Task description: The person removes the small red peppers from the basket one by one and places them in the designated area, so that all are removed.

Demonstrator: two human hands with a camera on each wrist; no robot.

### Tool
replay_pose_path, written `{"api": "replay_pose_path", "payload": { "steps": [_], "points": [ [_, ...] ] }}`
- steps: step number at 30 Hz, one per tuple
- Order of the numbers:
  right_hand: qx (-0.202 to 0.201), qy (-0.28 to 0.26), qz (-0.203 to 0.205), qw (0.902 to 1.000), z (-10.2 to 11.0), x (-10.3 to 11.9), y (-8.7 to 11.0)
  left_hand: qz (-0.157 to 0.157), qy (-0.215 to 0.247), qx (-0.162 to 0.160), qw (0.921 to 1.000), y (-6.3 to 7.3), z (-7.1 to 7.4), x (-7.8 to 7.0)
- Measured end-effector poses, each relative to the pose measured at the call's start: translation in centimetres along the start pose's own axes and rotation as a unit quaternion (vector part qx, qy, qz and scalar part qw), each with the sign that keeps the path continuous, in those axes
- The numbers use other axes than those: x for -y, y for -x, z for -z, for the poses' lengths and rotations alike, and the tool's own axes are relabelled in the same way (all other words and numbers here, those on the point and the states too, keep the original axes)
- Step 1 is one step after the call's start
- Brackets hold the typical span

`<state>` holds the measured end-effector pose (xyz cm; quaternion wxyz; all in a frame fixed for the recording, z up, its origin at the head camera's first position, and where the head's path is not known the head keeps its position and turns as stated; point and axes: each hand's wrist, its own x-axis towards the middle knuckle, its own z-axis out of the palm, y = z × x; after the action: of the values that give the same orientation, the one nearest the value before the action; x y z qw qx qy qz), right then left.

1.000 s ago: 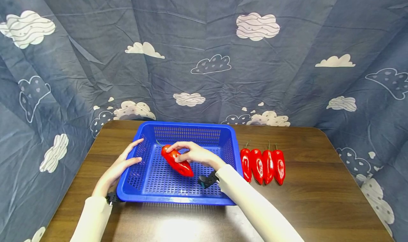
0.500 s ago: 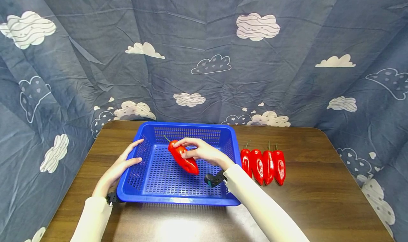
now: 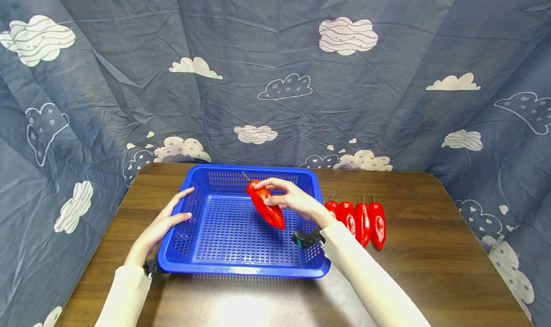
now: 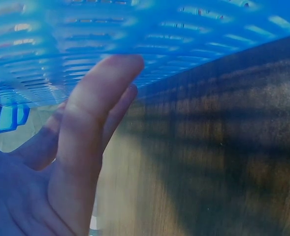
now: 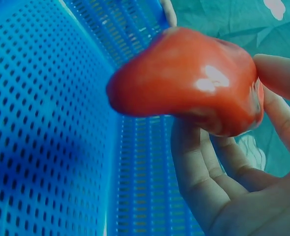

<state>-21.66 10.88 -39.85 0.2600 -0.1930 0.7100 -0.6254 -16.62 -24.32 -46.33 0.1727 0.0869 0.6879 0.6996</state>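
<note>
In the head view, my right hand (image 3: 292,198) grips a glossy red pepper (image 3: 264,205) with a thin green stem, held over the blue plastic basket (image 3: 241,270). The pepper slants, its stem toward the back left and its tip toward the front right. In the right wrist view, the thumb and fingers hold the pepper (image 5: 184,81) from both sides, and its tip points into the basket. My left hand (image 3: 157,229) holds the basket's left rim, with finger ends showing over the inner side. The left wrist view shows fingers (image 4: 83,123) against the slotted wall (image 4: 184,29).
Several red peppers (image 3: 377,224) lie side by side on the wooden table (image 3: 430,250), right of the basket. My right forearm partly covers them. A dark curtain (image 3: 275,107) with cloud prints hangs behind the table.
My right hand has moved right and slightly back, carrying the red pepper across the basket toward its right side. The left hand and the basket have stayed in place.
</note>
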Motion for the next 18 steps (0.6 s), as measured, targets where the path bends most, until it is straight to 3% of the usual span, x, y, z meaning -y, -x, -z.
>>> {"api": "replay_pose_path", "payload": {
  "steps": [18],
  "points": [
    [-0.027,-0.019,0.015,0.9993,3.1,-0.5,2.2,0.000,-0.004,0.000,1.0000,0.0,0.0,0.0]
  ]
}}
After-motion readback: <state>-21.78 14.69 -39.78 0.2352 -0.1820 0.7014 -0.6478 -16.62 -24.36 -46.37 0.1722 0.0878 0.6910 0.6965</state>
